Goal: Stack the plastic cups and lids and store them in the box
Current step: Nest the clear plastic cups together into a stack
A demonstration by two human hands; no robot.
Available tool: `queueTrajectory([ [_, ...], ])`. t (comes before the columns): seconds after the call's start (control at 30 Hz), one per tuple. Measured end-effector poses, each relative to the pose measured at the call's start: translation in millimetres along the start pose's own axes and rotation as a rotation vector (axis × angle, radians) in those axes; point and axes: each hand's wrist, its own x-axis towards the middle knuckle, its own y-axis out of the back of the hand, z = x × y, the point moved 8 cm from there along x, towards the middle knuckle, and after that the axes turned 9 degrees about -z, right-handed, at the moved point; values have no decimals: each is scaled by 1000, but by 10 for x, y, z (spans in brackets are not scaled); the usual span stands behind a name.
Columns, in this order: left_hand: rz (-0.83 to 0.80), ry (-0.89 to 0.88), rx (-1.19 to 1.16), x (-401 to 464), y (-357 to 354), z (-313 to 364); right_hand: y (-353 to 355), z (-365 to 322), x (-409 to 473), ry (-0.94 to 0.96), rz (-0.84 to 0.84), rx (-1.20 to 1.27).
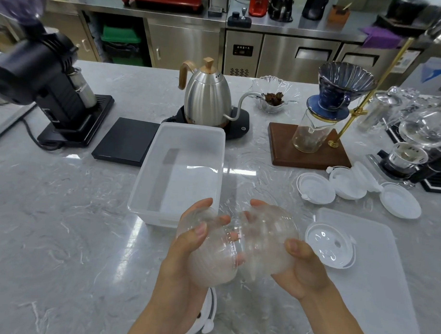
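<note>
- Head view. My left hand [199, 243] is wrapped around one clear plastic cup [211, 256]; thumb on top, fingers showing through the wall on the far side. Closed on it, not squeezing it out of shape as far as I can tell.
- My right hand [301, 264] holds a second clear cup [267, 241] the same way, thumb on the near wall, fingertips curled over the far rim area.
- Key relation: both cups lie roughly on their sides, long axes running left-right and nearly in line, meeting between my hands. Walls are too transparent to say which end faces which, or whether one has entered the other.
- Judgement: nesting calls for a straight push along that shared axis, hands toward each other.
- The storage box [149, 179], translucent white, open, nothing visible inside, sits just beyond my left hand; its near corner is close to the left cup. Left hand is nearer to it.
- Box lid [376, 249] lies flat to my right, with one white cup lid [330, 245] resting on it, just beside the right cup.
- Three more cup lids [358, 191] lie farther right, apart from the box.
- Bare marble counter [62, 223] to the left gives free room; kettle [207, 96] stands behind the box.
</note>
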Motion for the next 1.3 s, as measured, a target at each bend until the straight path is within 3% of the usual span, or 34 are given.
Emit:
queueTrajectory([
  [0.17,-3,11,70,-3,18,-29,44,12,-35,-53,80,-215],
  [0.4,-35,37,136,-4,16,-39,-16,13,-72,-124,91,-79],
  [0.53,-42,57,248,-1,20,-83,142,34,-109,-183,220,-442],
  [0.67,-34,88,346,-16,47,-153,189,31,-108,-223,271,-639],
  [0.93,29,128,321,19,139,-216,194,12,-208,-280,239,-496],
  [1.1,87,92,256,27,150,-207,251,-232,-281,-115,470,-529],
  [1.3,112,-13,272,37,114,-174,-30,-407,-291,68,639,-848],
])
